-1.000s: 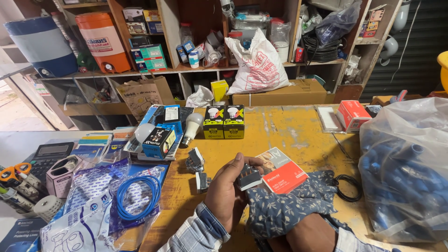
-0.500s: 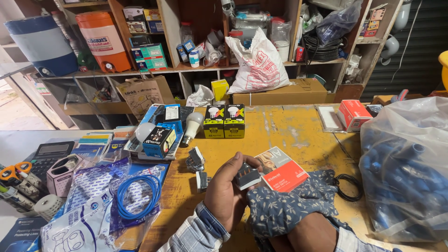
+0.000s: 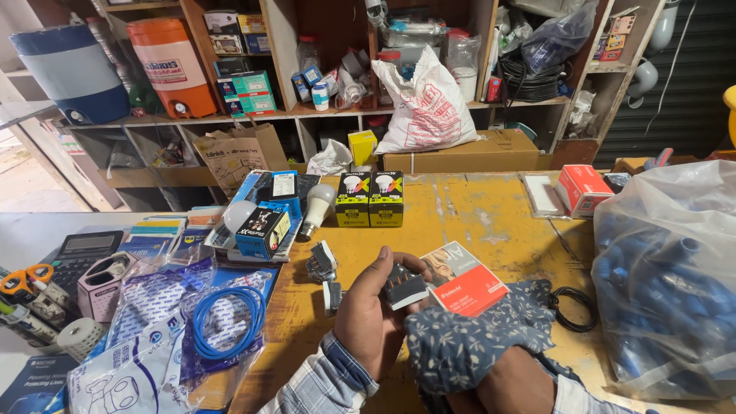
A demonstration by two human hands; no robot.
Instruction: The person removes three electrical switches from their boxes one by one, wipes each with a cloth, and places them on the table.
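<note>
My left hand grips a small dark electrical part low over the yellow counter. My right hand sits close beside it, bunched into a dark blue flowered cloth that covers most of the fingers and touches the part. Two more small grey parts lie on the counter just left of my left hand. A red and white flat box lies right behind the held part.
Two black-and-yellow bulb boxes and a loose white bulb stand mid-counter. Blue cable packs, a calculator and scissors fill the left. A big plastic bag of blue fittings sits right. Cluttered shelves rise behind.
Both hands stay in place over the counter; the dark part has turned only slightly in my left fingers.
</note>
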